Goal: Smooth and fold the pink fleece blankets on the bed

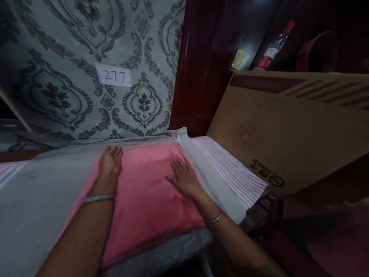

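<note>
A pink plush cloth [144, 192], roughly rectangular and lying flat, is spread over a grey cloth [34, 200]. My left hand [111, 161] rests at its far left edge with the fingers stretched forward, a pale bangle on that wrist. Toward the far right corner my right hand [183, 176] lies palm down on the pink pile, fingers apart, with a thin bracelet on the wrist. Neither hand grips anything. The pile shows darker brushed patches near my right hand and along the near side.
Beneath the grey cloth a striped cloth [230, 165] shows at the right. A large cardboard box [300, 127] leans there, with a plastic bottle [273, 48] behind it. Patterned wallpaper [144, 102] bearing a paper label marked 277 [113, 75] stands at the back, beside a dark red panel [198, 65].
</note>
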A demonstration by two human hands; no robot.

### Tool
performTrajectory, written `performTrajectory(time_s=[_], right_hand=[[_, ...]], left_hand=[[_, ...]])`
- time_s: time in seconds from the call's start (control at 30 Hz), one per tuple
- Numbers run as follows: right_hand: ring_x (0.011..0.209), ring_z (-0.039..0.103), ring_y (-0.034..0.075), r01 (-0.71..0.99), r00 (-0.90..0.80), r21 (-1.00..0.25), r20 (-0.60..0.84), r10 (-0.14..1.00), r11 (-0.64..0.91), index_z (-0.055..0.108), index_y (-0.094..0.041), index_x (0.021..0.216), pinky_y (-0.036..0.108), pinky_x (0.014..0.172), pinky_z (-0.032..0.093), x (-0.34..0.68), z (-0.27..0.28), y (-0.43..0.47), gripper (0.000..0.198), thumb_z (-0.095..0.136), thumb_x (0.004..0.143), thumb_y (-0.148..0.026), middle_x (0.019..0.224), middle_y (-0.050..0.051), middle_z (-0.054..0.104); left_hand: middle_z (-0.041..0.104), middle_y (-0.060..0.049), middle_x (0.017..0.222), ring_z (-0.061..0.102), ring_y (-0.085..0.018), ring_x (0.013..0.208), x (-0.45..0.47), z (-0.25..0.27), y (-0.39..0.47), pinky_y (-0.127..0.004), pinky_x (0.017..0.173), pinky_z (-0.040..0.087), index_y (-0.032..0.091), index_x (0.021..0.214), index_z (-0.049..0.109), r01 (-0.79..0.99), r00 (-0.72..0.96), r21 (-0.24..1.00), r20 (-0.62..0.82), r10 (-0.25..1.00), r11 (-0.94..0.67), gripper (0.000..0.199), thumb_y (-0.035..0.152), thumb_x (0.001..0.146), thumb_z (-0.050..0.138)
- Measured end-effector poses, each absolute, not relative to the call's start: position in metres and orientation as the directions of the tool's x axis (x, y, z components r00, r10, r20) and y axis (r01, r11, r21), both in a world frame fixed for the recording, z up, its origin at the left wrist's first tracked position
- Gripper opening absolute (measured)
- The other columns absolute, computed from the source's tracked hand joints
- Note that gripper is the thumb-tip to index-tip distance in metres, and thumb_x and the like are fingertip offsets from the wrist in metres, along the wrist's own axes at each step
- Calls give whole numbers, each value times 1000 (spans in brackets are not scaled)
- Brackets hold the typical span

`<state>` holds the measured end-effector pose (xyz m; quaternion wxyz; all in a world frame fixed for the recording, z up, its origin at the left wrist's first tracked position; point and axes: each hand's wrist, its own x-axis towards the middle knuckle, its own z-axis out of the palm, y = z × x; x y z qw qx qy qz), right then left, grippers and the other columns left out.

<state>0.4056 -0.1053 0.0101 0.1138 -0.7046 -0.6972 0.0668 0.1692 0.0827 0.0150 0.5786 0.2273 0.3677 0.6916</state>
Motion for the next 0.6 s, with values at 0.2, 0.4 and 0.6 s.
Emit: performTrajectory(time_s=[0.2, 0.4, 0.6], right_hand=[[158, 22, 27, 918, 203, -350, 14, 979, -186, 24, -17, 164, 54, 125, 22, 458, -8, -135, 68, 38, 105, -47, 171, 13, 20], [154, 29, 34, 863, 310, -462, 159, 937, -207, 38, -6, 158, 57, 123, 29, 473, -11, -165, 67, 44, 101, -41, 164, 22, 34], [154, 30, 32, 890, 41, -441, 334, 942, 118, 42, -6, 156, 53, 128, 24, 402, 17, -184, 65, 51, 100, -40, 163, 21, 37]], left_hand=[[48, -20, 154, 60, -20, 131, 170, 14, 85, -37, 115, 46, 19, 146, 41, -562, -218, 825, -86, 972, -53, 64, 10, 83, 46], [47, -16, 157, 51, -24, 142, 174, 11, 79, -46, 123, 38, 20, 151, 42, -176, -188, 971, 130, 974, -164, 63, 22, 88, 48], [50, -18, 155, 41, -32, 149, 206, 26, 58, -46, 128, 28, 9, 143, 57, 624, 266, 619, 406, 874, -477, 62, 35, 87, 51]])
